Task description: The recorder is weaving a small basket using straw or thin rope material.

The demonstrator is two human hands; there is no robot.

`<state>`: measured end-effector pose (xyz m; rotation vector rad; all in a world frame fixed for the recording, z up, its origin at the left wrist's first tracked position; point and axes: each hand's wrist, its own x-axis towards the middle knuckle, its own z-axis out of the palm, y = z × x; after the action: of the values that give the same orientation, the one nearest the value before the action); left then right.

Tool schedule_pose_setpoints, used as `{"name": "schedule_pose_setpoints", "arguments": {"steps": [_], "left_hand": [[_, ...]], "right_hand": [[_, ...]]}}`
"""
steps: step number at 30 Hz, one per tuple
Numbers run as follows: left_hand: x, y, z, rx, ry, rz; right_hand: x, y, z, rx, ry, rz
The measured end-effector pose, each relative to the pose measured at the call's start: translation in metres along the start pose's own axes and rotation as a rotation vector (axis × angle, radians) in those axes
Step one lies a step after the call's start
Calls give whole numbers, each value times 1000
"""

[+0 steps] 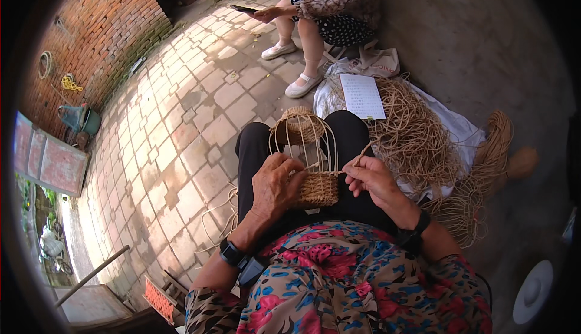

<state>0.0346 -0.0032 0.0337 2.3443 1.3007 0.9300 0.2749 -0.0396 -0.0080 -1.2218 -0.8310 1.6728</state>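
Note:
A small half-woven basket (319,189) rests on my lap between my knees. Its near wall is tightly woven in tan cord, while bare upright stakes arch over its far part toward a round woven section (299,129). My left hand (276,184) is wrapped round the basket's left side, thumb on the woven wall; its fingertips are partly hidden. At the right edge of the weave, my right hand (370,179) pinches a thin strand of cord (362,154), whose end sticks up above the fingers.
A big tangle of brown cord (417,134) lies on a white sheet (466,131) to my right, with a written paper (362,96) on top. A coiled cord bundle (497,134) is beyond it. Ahead sits another person (339,7) holding a dark tablet (243,9). Loose strands trail on the paving at left.

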Motion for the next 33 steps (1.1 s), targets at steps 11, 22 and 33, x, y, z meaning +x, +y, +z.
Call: {"name": "schedule_pose_setpoints", "arguments": {"steps": [11,22,33], "left_hand": [[11,4,8,-109,-150,-145],[10,0,21,-209,-140,-454],[6,1,-4,-288,-335,-291]], "right_hand": [[67,-41,28,-14,-75,-241],[84,-38,71,-1215,101,-592],[37,-29,45,121,-189,-224]]}}
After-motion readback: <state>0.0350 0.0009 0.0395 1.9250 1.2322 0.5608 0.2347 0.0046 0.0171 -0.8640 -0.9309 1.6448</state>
